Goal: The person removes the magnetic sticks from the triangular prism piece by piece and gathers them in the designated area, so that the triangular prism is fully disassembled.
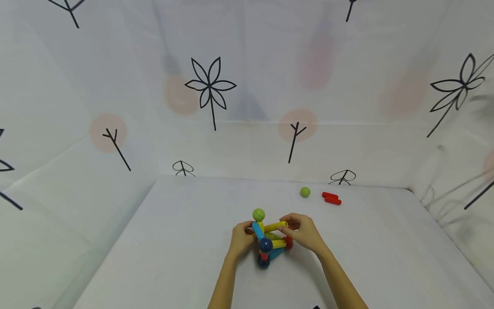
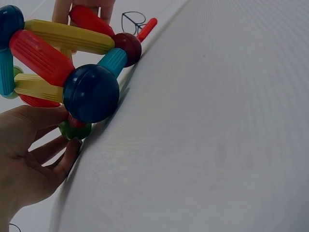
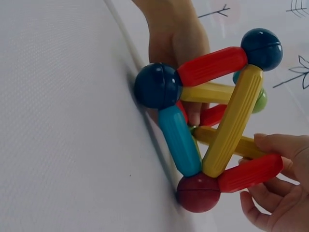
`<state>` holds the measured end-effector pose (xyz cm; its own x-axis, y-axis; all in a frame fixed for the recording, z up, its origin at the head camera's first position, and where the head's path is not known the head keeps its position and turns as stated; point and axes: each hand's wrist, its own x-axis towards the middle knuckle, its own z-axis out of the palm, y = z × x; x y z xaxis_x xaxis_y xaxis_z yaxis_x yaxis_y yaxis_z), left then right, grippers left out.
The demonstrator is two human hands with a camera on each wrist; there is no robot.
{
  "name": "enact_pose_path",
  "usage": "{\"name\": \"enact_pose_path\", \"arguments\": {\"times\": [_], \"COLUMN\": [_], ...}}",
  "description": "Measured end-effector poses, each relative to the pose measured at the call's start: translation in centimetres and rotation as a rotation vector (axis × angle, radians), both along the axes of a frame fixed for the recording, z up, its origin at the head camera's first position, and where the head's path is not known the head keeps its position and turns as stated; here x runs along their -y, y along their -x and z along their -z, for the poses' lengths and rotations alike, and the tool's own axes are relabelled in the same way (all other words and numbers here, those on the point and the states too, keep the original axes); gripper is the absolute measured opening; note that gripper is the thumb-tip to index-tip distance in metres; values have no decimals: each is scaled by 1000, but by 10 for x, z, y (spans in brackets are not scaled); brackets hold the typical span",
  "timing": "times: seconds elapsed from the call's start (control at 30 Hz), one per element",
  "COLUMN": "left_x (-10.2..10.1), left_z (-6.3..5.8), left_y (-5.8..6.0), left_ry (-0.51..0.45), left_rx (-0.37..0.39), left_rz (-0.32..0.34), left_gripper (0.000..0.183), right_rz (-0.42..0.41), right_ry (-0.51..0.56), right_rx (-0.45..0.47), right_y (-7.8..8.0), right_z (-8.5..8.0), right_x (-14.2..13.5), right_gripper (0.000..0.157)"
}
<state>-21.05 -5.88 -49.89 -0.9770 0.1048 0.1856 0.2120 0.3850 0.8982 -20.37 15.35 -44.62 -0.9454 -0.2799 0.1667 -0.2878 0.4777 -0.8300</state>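
With the left hand gripping the frame, a yellow rod pinched by the right hand is seemingly being fitted, needing alignment next.

White, flower-printed walls rise behind a white tabletop.

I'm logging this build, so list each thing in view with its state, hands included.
Structure: sticks and balls joined, resting on the table
Left hand: gripping the structure
Right hand: pinching the yellow stick
Yellow stick: one end pinched, other end's joint unclear
Jutting red stick: one end on the dark red ball, other end without a ball
Loose green ball: on the table, apart
Two red sticks: loose, side by side
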Motion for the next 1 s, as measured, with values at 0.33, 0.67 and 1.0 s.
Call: {"name": "enact_pose_path", "arguments": {"times": [0.33,0.67,1.0], "left_x": [-1,-2,-2], "left_z": [2,2,3], "left_y": [2,2,0], "left_ry": [28,31,41], "left_rx": [7,2,7], "left_rz": [-21,-29,-32], "left_gripper": [31,32,32], "right_rz": [-12,-10,36], "right_ry": [20,-38,-129], "right_rx": [12,-16,-21], "right_y": [-2,-7,-15], "right_z": [2,1,-3], "right_x": [1,-5,-15], "right_gripper": [30,36,25]}}
